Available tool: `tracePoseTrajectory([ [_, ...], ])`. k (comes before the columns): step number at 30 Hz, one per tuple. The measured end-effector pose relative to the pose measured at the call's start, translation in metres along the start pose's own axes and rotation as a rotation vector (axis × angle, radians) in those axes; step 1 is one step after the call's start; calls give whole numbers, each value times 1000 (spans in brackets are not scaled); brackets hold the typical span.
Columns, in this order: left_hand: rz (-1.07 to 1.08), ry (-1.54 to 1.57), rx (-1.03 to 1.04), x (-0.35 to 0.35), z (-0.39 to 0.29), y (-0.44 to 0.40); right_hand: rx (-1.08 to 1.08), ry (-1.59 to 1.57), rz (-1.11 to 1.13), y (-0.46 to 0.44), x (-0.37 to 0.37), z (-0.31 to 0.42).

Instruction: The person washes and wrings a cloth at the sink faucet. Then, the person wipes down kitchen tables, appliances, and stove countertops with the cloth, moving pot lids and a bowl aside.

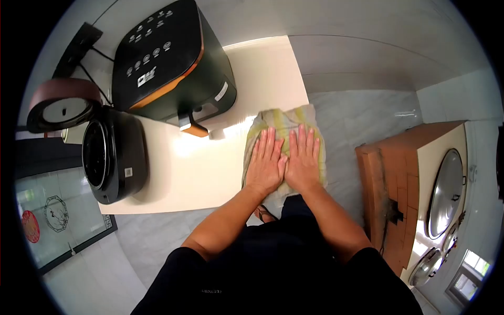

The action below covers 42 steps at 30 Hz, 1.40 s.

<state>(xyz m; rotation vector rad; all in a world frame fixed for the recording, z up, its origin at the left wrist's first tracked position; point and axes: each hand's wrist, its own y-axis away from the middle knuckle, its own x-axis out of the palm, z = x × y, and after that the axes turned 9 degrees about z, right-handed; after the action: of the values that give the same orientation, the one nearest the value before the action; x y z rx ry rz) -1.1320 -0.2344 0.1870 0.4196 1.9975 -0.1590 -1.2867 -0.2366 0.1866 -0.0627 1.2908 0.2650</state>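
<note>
1. Yellow-striped cloth (286, 118) lies at the right end of the cream table (184, 184).
2. Left hand (265, 169) and right hand (303, 168) rest on it, palms down, touching each other.
3. All fingers (301, 137) are straight, slightly spread, not gripping.
4. To the left stands 1 black air fryer (173, 60).

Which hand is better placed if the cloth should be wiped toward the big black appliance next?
Probably the left hand: it rests flat on the cloth, on the side nearer the black appliance, with tabletop between them. The right hand is on the cloth too, but farther off.
</note>
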Motion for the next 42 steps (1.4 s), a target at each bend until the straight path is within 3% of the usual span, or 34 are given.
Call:
tracePoseTrajectory([
  [9,-294,-63,-278,-31,85,-243,-139,-114,-170,-279,-15,-39],
  [15,-378,-145,-397,-37,112,-289,-260,-24,-174,-344,-24,-40],
  [19,-364,-208,-369,-38,117,-292,-299,1,-134,-347,-28,-44],
  [25,-261,-177,-263,-19,60,-186,-569,16,-83,-255,-17,-71],
  [33,120,-9,-166,-5,-30,28,-593,12,186,-23,-25,-40],
  [38,116,82,-116,-17,13,127,-743,-57,310,20,0,27],
  [42,122,75,-221,-45,81,195,-802,-91,382,7,14,127],
])
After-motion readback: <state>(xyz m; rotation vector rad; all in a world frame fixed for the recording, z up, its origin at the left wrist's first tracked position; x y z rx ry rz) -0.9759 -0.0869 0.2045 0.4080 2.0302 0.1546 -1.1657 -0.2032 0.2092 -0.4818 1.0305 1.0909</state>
